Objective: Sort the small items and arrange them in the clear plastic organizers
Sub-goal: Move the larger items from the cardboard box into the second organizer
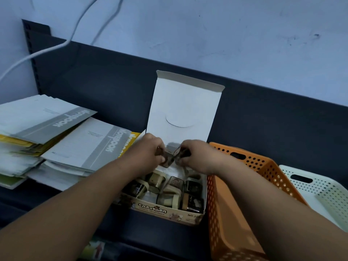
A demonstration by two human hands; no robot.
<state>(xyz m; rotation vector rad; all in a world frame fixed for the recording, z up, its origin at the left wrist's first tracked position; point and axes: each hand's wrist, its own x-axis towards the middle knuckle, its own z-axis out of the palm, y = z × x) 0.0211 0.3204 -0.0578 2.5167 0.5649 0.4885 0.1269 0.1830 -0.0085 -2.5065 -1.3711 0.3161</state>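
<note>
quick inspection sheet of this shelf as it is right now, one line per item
surface: dark shelf, with the box and baskets standing on it
job's things: open Capybara box, lid raised, small items inside; no clear organizer seen
clutter: notebook stacks left of the box; orange basket right beside it, white basket beyond
grip: left hand and right hand each pinch one of those items over the box's far end
cables: white cable hanging down the wall, away from the hands
surroundings: dark back panel, pale wall
</note>
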